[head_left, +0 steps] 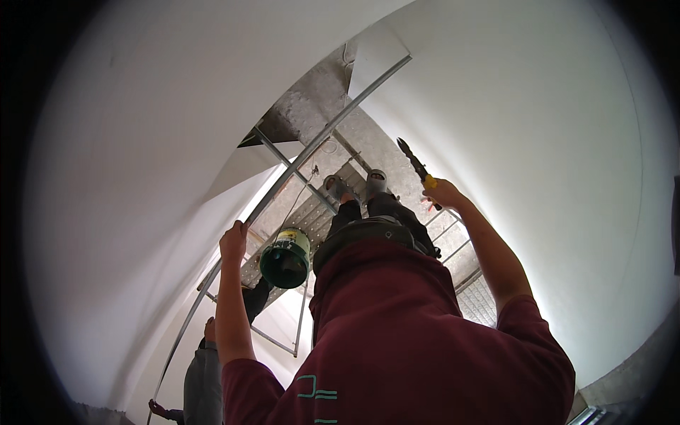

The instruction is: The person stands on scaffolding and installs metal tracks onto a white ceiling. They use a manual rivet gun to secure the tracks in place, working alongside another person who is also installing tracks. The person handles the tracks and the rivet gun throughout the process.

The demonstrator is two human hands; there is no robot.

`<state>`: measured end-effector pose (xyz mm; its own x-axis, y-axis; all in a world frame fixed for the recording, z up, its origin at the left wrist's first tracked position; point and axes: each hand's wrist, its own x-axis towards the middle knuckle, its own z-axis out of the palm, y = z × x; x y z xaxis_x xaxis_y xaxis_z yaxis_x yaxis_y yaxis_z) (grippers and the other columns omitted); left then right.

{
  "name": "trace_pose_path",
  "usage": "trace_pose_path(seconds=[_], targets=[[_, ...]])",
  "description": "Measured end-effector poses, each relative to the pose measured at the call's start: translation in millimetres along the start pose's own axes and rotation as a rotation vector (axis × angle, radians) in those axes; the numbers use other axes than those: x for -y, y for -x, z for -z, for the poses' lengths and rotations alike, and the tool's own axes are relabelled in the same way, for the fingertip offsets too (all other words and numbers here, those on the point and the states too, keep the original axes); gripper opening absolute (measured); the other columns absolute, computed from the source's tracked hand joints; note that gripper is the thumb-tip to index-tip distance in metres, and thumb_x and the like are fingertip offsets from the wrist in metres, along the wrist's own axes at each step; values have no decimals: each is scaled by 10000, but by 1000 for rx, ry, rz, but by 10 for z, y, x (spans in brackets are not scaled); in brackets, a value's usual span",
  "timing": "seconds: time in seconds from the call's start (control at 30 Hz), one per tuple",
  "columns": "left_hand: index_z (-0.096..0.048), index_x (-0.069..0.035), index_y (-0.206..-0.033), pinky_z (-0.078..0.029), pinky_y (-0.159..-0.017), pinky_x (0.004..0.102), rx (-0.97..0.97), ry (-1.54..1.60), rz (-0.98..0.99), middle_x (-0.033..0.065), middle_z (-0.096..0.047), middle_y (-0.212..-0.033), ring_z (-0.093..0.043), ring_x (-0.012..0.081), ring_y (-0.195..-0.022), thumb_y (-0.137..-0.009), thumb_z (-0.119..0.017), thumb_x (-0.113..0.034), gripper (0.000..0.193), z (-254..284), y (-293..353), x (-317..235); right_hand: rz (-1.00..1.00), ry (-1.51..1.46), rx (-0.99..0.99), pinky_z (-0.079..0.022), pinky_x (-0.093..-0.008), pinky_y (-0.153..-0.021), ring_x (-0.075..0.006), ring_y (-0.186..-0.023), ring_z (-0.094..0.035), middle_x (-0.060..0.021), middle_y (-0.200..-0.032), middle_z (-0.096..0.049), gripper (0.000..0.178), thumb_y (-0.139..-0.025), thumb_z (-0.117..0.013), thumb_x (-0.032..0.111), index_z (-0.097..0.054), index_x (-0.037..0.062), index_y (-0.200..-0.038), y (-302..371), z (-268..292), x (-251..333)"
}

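My left hand (pixel 232 241) is closed around a long, thin grey metal channel (pixel 331 127). The channel runs slantwise from the upper middle, past my hand, down to the lower left. My right hand (pixel 443 194) is held out to the right and grips a pair of tin snips (pixel 415 161) by black and yellow handles. Their dark jaws point up and left, apart from the channel. A green bucket (pixel 289 246) hangs or stands just right of my left forearm; its inside is dark.
I stand on a perforated metal scaffold platform (pixel 309 211) with bars around it. A co-worker in a grey top (pixel 202 382) is at the lower left, one hand (pixel 156 408) at the channel's lower end. Smooth white walls (pixel 538 142) curve up on both sides. Concrete floor (pixel 312 92) shows far below.
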<state>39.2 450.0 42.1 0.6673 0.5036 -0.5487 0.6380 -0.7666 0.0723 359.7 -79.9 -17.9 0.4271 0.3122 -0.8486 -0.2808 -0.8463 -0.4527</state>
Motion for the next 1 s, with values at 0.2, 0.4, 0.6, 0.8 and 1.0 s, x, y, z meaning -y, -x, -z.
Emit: trace_pose_path(seconds=[0.2,0.4,0.6,0.8,1.0], targets=[[-555,-86,-899,-485,-641,524,0,-28,8,199,-644,-710,-639,413,-718,-987,-478,-394,329,0,176,-103,50,60,90,-494,-364,-598,-205,-624,-618,-87,-695,-647,345,-774,-702,333,-643,2,-853,-850,-90,308],[-550,-78,-897,-469,-651,508,-4,-58,58,202,-634,-728,-627,416,-744,-988,-488,-380,321,-2,208,4,92,196,173,-505,-361,-622,-210,-675,-635,-91,-764,-675,361,-779,-705,312,-670,-10,-936,-1560,-175,515],[-537,-79,-877,-483,-609,498,-20,-73,24,187,-633,-703,-633,400,-704,-983,-506,-360,302,-57,250,-17,195,312,164,-519,-411,-684,-306,-725,-673,-178,-772,-694,434,-733,-648,387,-682,-37,-820,-1833,-202,570],[-540,-91,-874,-491,-598,486,29,-108,28,156,-646,-741,-637,388,-688,-981,-502,-311,247,-205,171,51,142,220,147,-505,-408,-639,-257,-691,-647,-129,-765,-690,398,-738,-703,356,-667,-20,-862,-1982,-171,530],[-607,-110,-947,-500,-633,481,111,-133,-91,143,-639,-761,-647,356,-736,-943,-512,-328,237,-435,98,258,223,-14,280,-491,-375,-620,-187,-675,-606,-58,-767,-621,226,-804,-652,246,-613,58,-922,-2000,-154,438]])
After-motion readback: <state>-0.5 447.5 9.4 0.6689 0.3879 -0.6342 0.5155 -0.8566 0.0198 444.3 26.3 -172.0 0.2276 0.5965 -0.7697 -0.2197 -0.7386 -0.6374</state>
